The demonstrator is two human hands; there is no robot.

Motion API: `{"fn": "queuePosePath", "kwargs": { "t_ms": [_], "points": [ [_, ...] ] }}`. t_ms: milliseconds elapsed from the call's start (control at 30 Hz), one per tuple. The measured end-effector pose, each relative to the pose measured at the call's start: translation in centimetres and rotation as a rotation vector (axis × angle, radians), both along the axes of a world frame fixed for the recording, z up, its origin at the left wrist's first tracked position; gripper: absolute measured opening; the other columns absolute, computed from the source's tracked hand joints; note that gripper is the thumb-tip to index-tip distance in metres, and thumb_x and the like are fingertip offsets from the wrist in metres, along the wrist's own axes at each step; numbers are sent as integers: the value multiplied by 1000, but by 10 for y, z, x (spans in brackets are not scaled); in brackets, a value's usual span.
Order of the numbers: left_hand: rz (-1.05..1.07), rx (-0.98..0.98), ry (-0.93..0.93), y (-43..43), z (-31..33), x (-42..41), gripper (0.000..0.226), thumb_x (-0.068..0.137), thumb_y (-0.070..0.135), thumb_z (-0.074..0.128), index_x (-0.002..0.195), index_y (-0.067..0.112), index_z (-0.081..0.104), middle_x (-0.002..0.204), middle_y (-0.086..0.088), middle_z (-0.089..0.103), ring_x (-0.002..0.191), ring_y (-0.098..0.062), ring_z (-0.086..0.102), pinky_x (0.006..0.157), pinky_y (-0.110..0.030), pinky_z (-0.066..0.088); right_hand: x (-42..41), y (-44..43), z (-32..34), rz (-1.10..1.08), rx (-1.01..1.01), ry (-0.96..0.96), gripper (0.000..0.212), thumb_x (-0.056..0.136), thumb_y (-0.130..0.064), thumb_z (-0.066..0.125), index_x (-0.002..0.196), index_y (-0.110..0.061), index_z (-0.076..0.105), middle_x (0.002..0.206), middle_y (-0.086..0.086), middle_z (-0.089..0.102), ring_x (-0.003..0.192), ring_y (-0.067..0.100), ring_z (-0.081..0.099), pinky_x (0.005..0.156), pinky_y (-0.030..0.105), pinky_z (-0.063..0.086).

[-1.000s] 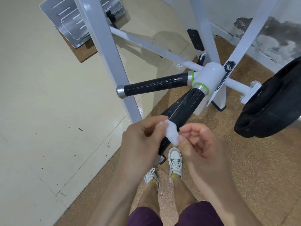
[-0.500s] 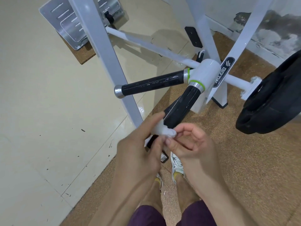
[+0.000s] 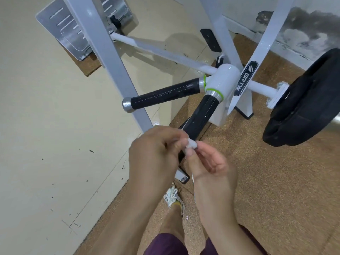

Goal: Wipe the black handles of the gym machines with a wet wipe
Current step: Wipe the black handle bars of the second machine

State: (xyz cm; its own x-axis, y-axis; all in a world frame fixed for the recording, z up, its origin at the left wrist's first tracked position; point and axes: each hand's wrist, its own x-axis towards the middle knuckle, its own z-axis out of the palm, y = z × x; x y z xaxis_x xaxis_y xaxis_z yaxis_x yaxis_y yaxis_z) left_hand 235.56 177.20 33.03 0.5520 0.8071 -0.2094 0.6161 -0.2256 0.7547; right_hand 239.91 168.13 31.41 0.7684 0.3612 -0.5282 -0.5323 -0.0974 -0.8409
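Observation:
Two black handles stick out of a white hub [image 3: 225,78] on the machine. The left handle [image 3: 165,95] points left and ends in a silver cap. The near handle [image 3: 201,118] points down toward me; its lower end is hidden behind my hands. A small crumpled white wet wipe [image 3: 191,144] is pinched between the fingertips of my left hand [image 3: 156,153] and my right hand [image 3: 207,162], right at the near handle's lower part.
A grey slanted frame post [image 3: 110,57] crosses behind the left handle. A black weight plate [image 3: 301,103] hangs at the right on a white bar. A metal footplate [image 3: 73,28] lies at the upper left. My feet in white shoes [image 3: 173,196] stand on brown matting.
Both hands have drawn closer together over the wipe, which is now bunched smaller between the fingertips. The view has shifted slightly.

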Motion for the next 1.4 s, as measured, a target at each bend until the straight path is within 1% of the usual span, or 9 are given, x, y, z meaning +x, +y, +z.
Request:
{"fn": "queuePosePath", "kwargs": {
  "t_ms": [200,367,467,600,700,833,1000,1233,1400],
  "points": [
    [14,-105,-38,11,-3,-2,16,80,15,72,74,30,72,75,15,69,73,-1,63,70,-23,50,10,0,-10,186,-185,-522,23,81,-6,71,82,-29,69,81,-4,64,72,7,63,63,12,49],
    [-296,320,23,4,-2,0,9,77,23,71,74,30,72,79,15,64,68,-5,59,57,-20,44,15,-2,-13,23,-1,3,17,83,3,65,81,-13,70,74,3,73,70,14,70,65,18,54],
    [22,-175,-52,17,-5,6,13,78,17,74,71,29,73,72,12,70,68,-1,62,64,-18,47,14,3,-11,-33,-2,43,10,82,-1,68,81,-11,69,73,5,72,70,16,70,65,19,54],
    [213,-475,-91,25,-11,6,9,81,10,71,75,16,73,76,-5,73,77,-27,69,78,-40,58,13,9,-12,159,-205,-479,13,85,-7,67,86,-19,70,85,0,64,73,10,64,64,19,53],
    [199,-385,-62,25,-9,11,10,79,11,72,73,18,71,75,0,72,76,-24,69,78,-43,57,19,10,-13,288,-255,-768,22,87,-4,62,105,-14,70,96,0,56,77,1,56,67,11,48],
    [62,-220,-70,18,5,4,35,78,-1,67,91,32,66,76,12,71,76,-3,67,74,-22,54,34,6,-6,548,-254,-906,35,86,-15,61,119,-25,64,100,-4,47,77,-2,49,71,4,40],
    [101,-194,-113,5,13,-5,55,82,-4,65,113,41,56,77,21,72,77,2,67,70,-10,49,52,8,-5,713,-220,-1029,25,83,-17,66,106,-11,72,89,1,57,66,2,47,64,4,38],
    [117,35,14,-19,-1,-14,30,77,24,74,87,47,58,85,23,63,82,2,57,71,-20,47,73,23,-9,618,-330,-1107,10,83,-12,64,85,-7,72,84,2,61,70,5,49,66,7,39],
    [57,-17,-11,-13,0,-14,50,79,25,72,112,54,49,83,26,59,81,3,56,72,-16,47,54,29,7,765,-457,-1038,13,86,-17,61,84,-14,73,85,-3,59,68,10,55,62,15,39]
  ]
}}
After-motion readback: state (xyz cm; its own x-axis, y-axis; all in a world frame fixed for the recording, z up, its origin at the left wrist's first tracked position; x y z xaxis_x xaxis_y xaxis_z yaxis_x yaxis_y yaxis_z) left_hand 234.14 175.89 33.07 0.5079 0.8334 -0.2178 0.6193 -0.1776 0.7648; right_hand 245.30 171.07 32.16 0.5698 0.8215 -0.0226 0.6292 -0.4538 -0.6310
